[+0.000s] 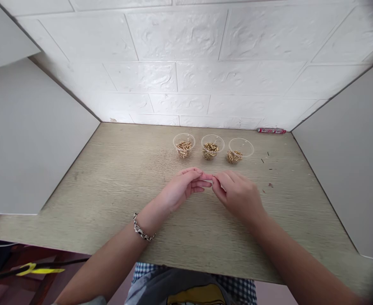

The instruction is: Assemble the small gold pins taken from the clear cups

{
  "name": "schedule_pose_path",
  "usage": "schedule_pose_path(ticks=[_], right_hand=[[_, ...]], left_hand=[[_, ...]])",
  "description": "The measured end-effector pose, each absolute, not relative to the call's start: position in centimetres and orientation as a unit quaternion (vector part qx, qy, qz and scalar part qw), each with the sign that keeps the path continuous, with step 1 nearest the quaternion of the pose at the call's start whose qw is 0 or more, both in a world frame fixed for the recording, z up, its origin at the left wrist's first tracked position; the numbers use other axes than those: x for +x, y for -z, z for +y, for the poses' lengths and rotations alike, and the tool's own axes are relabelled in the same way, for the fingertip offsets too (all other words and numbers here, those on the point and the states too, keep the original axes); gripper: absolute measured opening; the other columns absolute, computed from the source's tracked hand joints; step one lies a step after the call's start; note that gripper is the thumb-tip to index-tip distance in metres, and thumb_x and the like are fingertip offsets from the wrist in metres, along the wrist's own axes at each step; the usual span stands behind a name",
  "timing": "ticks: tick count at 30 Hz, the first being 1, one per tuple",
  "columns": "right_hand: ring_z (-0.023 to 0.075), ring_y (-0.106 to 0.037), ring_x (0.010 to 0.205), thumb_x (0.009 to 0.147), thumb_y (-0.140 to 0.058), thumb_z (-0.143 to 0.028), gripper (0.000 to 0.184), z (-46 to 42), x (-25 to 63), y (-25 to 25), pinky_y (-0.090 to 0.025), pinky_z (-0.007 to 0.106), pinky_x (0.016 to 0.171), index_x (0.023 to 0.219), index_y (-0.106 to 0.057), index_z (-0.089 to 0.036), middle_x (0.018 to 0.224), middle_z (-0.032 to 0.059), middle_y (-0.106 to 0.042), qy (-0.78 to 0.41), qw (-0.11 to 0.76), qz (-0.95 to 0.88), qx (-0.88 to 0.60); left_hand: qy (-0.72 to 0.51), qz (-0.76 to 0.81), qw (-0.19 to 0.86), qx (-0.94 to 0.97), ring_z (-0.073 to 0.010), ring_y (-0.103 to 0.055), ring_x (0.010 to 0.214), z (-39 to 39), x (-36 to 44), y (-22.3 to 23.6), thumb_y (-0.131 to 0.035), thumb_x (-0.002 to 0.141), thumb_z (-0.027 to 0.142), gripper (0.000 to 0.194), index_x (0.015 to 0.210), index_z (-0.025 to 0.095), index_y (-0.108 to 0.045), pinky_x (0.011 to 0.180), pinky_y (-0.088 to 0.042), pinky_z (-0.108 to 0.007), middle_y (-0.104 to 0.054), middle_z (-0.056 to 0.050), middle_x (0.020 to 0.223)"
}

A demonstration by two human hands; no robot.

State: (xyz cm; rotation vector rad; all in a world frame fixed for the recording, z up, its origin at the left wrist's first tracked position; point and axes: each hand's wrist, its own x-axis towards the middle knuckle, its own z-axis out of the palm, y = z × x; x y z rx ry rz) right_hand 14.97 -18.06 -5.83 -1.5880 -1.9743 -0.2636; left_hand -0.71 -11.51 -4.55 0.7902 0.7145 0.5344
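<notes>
My left hand [181, 188] and my right hand [237, 197] hover low over the middle of a wood-grain tabletop [110, 169], their fingertips meeting close together. Anything small pinched between them is too hidden to tell. Just beyond the hands stand three clear plastic cups in a row, each partly filled with short gold-coloured metal pieces: the left cup [184, 145], the middle cup [212, 147] and the right cup [238, 151]. Neither hand touches a cup.
A red and white tube [271, 131] lies against the white brick-textured wall [180, 76] at the back. Small dark bits are scattered right of the cups. Grey side panels [30, 135] stand on both sides. A chain bracelet [142, 227] circles my left wrist.
</notes>
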Motion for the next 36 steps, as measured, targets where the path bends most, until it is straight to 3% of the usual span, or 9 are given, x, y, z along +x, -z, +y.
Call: schedule_pose_path(ticks=[2, 5, 7, 9, 18, 28, 36], right_hand=[[0.0107, -0.046, 0.056, 0.087, -0.046, -0.024, 0.021, -18.2, 14.8, 5.5, -0.033, 0.024, 0.054, 0.069, -0.056, -0.018, 0.060, 0.0000, -0.053, -0.022, 0.395, -0.688, -0.608], [0.0094, -0.045, 0.049, 0.086, -0.048, -0.033, 0.020, -18.1, 14.4, 5.0, -0.036, 0.022, 0.046, 0.076, -0.059, -0.019, 0.055, -0.0024, -0.051, -0.350, 0.526, -0.514, -0.580], [0.0084, -0.045, 0.047, 0.083, -0.053, -0.038, 0.021, -18.0, 14.3, 4.8, -0.035, 0.019, 0.040, 0.076, -0.059, -0.020, 0.057, -0.0024, -0.053, -0.525, 0.546, -0.404, -0.513], [0.0071, -0.047, 0.047, 0.078, -0.059, -0.039, 0.022, -17.9, 14.1, 4.5, -0.034, 0.017, 0.037, 0.072, -0.058, -0.019, 0.064, -0.0012, -0.058, -0.613, 0.550, -0.333, -0.459], [0.0054, -0.051, 0.046, 0.073, -0.066, -0.034, 0.023, -17.9, 14.0, 3.9, -0.040, 0.013, 0.036, 0.065, -0.057, -0.015, 0.059, -0.0018, -0.057, -0.711, 0.535, -0.238, -0.389], [0.0053, -0.050, 0.044, 0.075, -0.064, -0.032, 0.023, -18.1, 14.2, 3.9, -0.043, 0.015, 0.039, 0.063, -0.056, -0.015, 0.057, -0.0030, -0.053, -0.751, 0.487, -0.262, -0.360], [0.0056, -0.046, 0.046, 0.076, -0.062, -0.032, 0.022, -18.6, 14.1, 4.3, -0.039, 0.016, 0.040, 0.063, -0.053, -0.016, 0.057, -0.0038, -0.048, -0.752, 0.502, -0.276, -0.326]], left_hand=[[-0.231, 0.338, 0.823, 0.393, -0.0117, -0.059, 0.079, -11.6, -0.7, 4.5, -0.060, 0.078, 0.032, 0.017, 0.078, 0.015, -0.056, 0.073, -0.041, -0.024, -0.066, -0.004, 0.088], [-0.180, 0.344, 0.788, 0.478, -0.0086, -0.053, 0.070, -11.8, -0.7, 4.4, -0.059, 0.079, 0.035, 0.020, 0.079, 0.015, -0.059, 0.067, -0.038, -0.023, -0.063, -0.002, 0.085], [-0.151, 0.330, 0.765, 0.532, -0.0082, -0.050, 0.067, -11.9, -0.7, 4.2, -0.057, 0.080, 0.037, 0.023, 0.078, 0.015, -0.060, 0.067, -0.037, -0.024, -0.061, -0.001, 0.080], [-0.135, 0.305, 0.752, 0.568, -0.0085, -0.048, 0.067, -11.9, -0.7, 4.0, -0.055, 0.082, 0.039, 0.025, 0.077, 0.015, -0.059, 0.067, -0.037, -0.023, -0.058, -0.001, 0.077], [-0.120, 0.267, 0.693, 0.659, -0.0110, -0.050, 0.073, -12.4, -1.4, 3.7, -0.049, 0.086, 0.034, 0.022, 0.079, 0.016, -0.059, 0.067, -0.038, -0.023, -0.060, -0.002, 0.080], [-0.139, 0.312, 0.546, 0.765, -0.0162, -0.057, 0.083, -13.8, -1.9, 3.1, -0.042, 0.089, 0.042, 0.035, 0.081, 0.018, -0.065, 0.077, -0.040, -0.027, -0.066, -0.005, 0.088], [-0.195, 0.330, 0.636, 0.670, -0.0137, -0.052, 0.071, -14.7, -1.7, 3.9, -0.053, 0.083, 0.040, 0.027, 0.076, 0.016, -0.063, 0.066, -0.039, -0.025, -0.060, -0.003, 0.072]])
